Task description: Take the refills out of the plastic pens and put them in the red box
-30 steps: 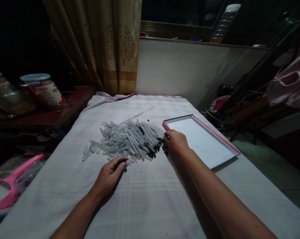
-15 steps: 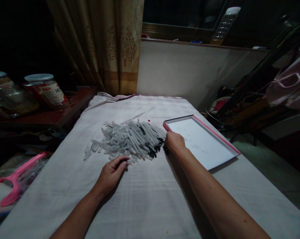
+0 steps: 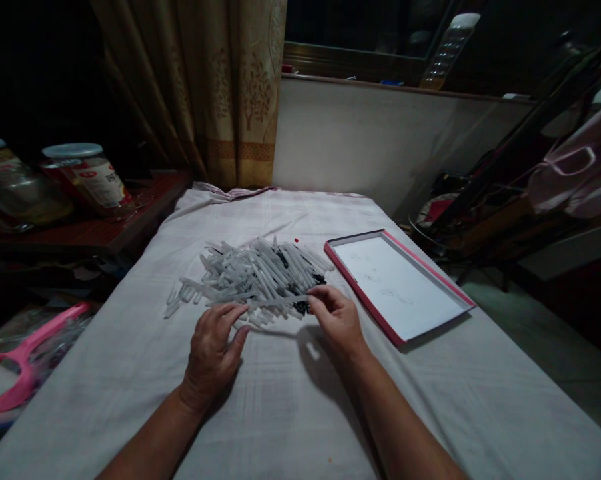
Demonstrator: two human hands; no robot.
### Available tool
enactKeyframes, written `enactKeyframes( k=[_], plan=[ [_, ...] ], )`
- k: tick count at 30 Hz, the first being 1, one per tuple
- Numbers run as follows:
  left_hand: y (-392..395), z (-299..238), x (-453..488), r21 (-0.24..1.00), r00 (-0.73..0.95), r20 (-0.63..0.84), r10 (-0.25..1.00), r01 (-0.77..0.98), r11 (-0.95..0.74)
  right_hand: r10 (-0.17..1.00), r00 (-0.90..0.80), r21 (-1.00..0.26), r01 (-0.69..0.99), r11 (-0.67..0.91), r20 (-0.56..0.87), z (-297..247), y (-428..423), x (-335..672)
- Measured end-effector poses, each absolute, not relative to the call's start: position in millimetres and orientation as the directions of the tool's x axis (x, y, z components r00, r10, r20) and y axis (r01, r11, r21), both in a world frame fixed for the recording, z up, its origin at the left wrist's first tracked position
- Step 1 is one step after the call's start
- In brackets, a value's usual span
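Observation:
My right hand (image 3: 339,321) pinches one end of a pen (image 3: 279,303) with a pale, translucent barrel and holds it level in front of the pile. At the pen's other end is my left hand (image 3: 211,347), its thumb and fingers apart. Those fingertips are at the barrel's end, but I cannot tell whether they touch it. Just beyond both hands lies a heap of similar pens (image 3: 250,267), whitish and semi-clear, with black ends bunched on its right side.
Right of the heap sits a shallow red-edged box lid (image 3: 410,280) with a white inside and faint marks. A tiny red piece (image 3: 296,240) lies behind the heap. Jars (image 3: 88,177) stand on a wooden cabinet at left, above a pink-handled object (image 3: 35,347).
My right hand has come left and nearer from beside the box lid, bringing a pen across. My left hand has shifted slightly, its thumb and fingers parting more.

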State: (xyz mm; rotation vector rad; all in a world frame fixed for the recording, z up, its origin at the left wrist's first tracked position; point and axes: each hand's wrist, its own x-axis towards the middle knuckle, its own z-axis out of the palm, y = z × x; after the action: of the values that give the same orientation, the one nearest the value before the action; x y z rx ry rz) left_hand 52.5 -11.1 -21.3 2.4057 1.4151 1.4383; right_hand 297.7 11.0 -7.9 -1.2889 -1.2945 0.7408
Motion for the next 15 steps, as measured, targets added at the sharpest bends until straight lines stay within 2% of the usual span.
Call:
enactKeyframes(
  k=[3,8,12,15],
  plan=[
    [-12,-20,53,0.263,0.287,0.712,0.64,0.738,-0.622,0.976,0.106,-0.969,0.182,0.167,0.189,-13,-4,275],
    [-14,-27,54,0.231,0.443,0.603,0.664,0.7,-0.676,0.994,0.027,-0.99,0.098,0.105,0.108,-20,-14,262],
    [-17,-31,50,0.329,0.362,0.574,0.735,0.72,-0.611,0.988,0.024,-0.974,0.175,0.145,0.152,-26,-9,270],
    [-16,-32,45,0.539,0.151,0.478,0.865,0.728,-0.424,0.953,-0.004,-0.874,0.397,0.279,0.302,-24,4,276]
  ],
)
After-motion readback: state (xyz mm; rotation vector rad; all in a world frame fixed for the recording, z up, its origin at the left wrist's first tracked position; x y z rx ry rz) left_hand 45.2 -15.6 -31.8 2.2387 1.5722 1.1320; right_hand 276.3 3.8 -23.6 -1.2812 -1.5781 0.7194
